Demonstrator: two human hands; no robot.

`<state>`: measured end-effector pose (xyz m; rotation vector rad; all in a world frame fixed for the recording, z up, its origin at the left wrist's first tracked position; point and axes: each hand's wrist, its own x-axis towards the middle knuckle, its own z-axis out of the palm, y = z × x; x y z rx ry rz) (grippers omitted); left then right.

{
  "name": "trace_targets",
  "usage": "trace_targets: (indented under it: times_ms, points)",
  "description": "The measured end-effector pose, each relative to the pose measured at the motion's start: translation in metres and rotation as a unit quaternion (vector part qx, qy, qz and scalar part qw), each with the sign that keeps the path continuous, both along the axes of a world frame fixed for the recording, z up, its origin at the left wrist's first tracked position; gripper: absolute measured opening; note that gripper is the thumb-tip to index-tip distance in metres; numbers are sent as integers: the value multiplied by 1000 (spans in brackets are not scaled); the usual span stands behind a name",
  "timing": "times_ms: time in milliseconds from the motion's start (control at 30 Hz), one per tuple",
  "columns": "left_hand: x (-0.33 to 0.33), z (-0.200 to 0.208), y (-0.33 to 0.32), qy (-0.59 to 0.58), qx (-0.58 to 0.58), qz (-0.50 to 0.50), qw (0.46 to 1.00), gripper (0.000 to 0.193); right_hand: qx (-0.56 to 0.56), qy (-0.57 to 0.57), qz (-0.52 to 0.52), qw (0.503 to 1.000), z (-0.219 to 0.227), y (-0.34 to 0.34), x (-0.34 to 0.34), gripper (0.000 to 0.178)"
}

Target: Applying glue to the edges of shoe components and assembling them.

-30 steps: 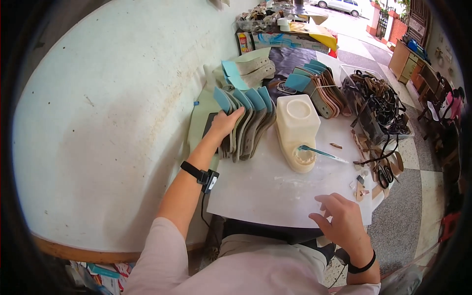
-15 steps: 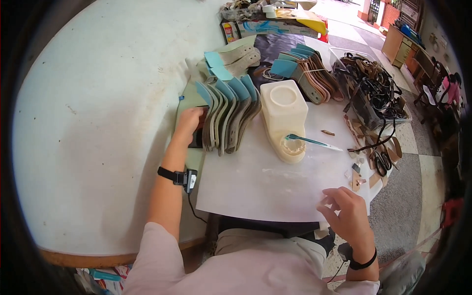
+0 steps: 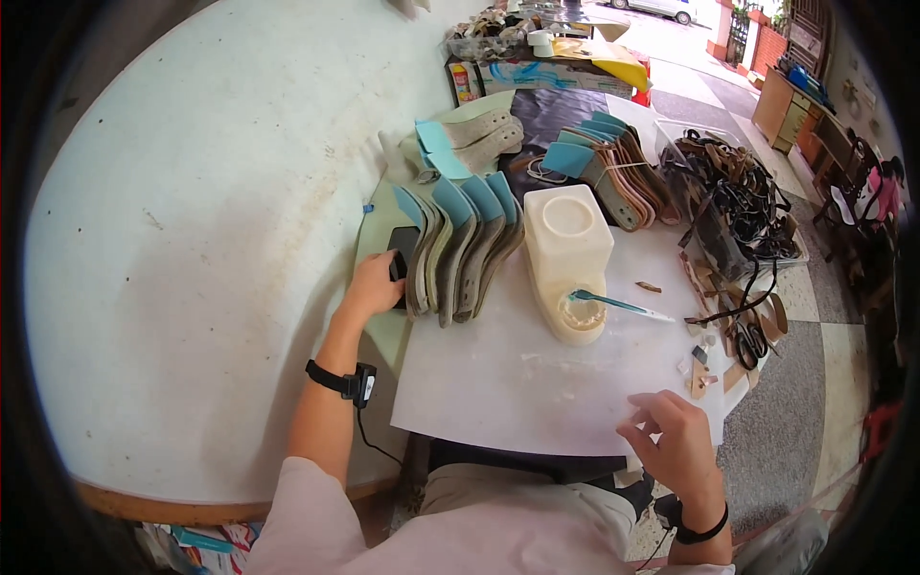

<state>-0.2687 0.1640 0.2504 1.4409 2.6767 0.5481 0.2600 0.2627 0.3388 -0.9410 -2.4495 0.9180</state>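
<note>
My left hand point(image 3: 372, 284) is at the left edge of the white sheet, its fingers closed on a small black object point(image 3: 397, 267) whose kind I cannot make out. Under the fingertips lies a dark, flat, phone-like rectangle point(image 3: 404, 240), partly covered by the hand. Right beside it stands a row of curved grey-brown sole-shaped pieces point(image 3: 467, 254) with light blue ends. My right hand point(image 3: 676, 436) hovers over the sheet's near right corner, fingers bent, with a gap between thumb and forefinger and nothing seen in them.
A cream plastic container point(image 3: 567, 244) stands mid-sheet, a blue-and-white brush point(image 3: 623, 305) across its opening. Behind it lies a tied bundle of soles point(image 3: 618, 177). A clear bin of dark straps point(image 3: 728, 182), scissors point(image 3: 747, 343) and scraps are at right. A large pale table point(image 3: 192, 287) fills the left.
The view has shifted, so the table things sit lower in the picture. My left fingers have drawn back a little, baring more of the dark rectangle. My right hand keeps its bent pose.
</note>
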Motion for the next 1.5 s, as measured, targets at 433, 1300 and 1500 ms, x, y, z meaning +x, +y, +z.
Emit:
trace_targets:
  times_ms: [433,1300,1500]
  points:
    - [21,34,-9,-117,-22,-59,991,95,11,15,-1,1000,-4,3,-4,34]
    - [-67,-22,44,46,179,31,982,32,6,3,-59,998,5,-3,15,40]
    - [-7,4,25,-227,269,122,928,35,-1,4,-72,997,-1,1,15,41]
